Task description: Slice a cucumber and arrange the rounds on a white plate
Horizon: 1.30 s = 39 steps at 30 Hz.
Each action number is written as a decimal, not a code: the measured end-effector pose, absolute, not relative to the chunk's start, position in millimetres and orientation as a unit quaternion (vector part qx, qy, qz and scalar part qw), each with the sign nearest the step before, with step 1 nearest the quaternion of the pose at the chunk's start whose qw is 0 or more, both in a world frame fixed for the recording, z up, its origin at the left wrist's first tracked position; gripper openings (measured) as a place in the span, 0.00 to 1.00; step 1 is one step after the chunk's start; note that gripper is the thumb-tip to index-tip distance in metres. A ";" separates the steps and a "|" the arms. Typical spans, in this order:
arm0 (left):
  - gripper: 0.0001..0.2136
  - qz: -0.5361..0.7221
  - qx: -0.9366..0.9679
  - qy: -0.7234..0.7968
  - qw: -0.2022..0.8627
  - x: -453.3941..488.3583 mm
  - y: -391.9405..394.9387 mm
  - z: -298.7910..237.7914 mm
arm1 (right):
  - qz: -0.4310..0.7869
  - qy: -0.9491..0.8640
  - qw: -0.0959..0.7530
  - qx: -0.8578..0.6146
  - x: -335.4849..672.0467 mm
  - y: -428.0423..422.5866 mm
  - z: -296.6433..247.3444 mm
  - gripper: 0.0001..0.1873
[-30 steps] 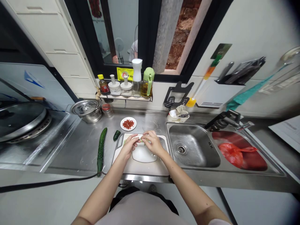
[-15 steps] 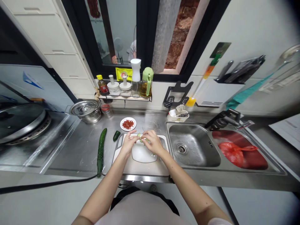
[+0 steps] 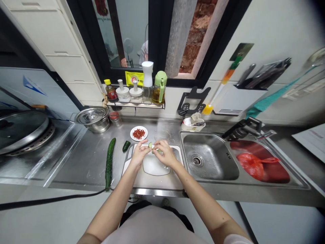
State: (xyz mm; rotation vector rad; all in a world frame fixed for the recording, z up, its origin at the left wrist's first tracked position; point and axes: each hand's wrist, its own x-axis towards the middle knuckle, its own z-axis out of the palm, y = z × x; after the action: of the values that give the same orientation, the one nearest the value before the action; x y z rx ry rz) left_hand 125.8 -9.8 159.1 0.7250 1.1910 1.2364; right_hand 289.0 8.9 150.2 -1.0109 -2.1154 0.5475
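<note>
Above the far half of the white cutting board [image 3: 138,181], my left hand [image 3: 140,154] and my right hand [image 3: 164,153] meet at the fingertips. A small pale-green cucumber slice [image 3: 150,145] is pinched between them, partly covered by the fingers. More pale green shows just under the fingertips, too small to make out. To the left of the board lie a short dark-green cucumber piece [image 3: 126,146] and a long cucumber [image 3: 110,162]. Behind my hands stands a white plate [image 3: 131,134] of chopped red pieces, perhaps chili.
A sink [image 3: 213,152] is at the right, with a red plastic bag [image 3: 251,167] in the second basin. A lidded steel pot [image 3: 93,119] stands back left. Seasoning jars and an oil bottle [image 3: 159,88] line the shelf. A black cable [image 3: 53,199] crosses the front left.
The cucumber slice shows a little more above my fingertips, and my fingers have shifted slightly. Everything on the counter stays where it was; the view has tilted a touch.
</note>
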 end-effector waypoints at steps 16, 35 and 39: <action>0.22 0.549 0.324 0.494 0.592 132.0 -7.7 143.5 | 0.526 -0.634 0.378 -0.423 284.5 17.4 142.2 0.10; 0.20 0.503 0.317 0.519 0.614 159.1 -12.4 100.7 | 0.609 -0.578 0.243 -0.485 327.4 30.3 110.7 0.18; 0.19 0.511 0.327 0.525 0.597 167.9 -13.7 89.6 | 0.607 -0.581 0.218 -0.496 337.9 30.3 102.7 0.16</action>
State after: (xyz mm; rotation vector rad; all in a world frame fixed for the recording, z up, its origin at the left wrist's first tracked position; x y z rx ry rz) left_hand 167.9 -13.7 89.6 0.7593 1.2178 1.1862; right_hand 337.9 30.3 102.7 -1.3740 -1.6086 1.6805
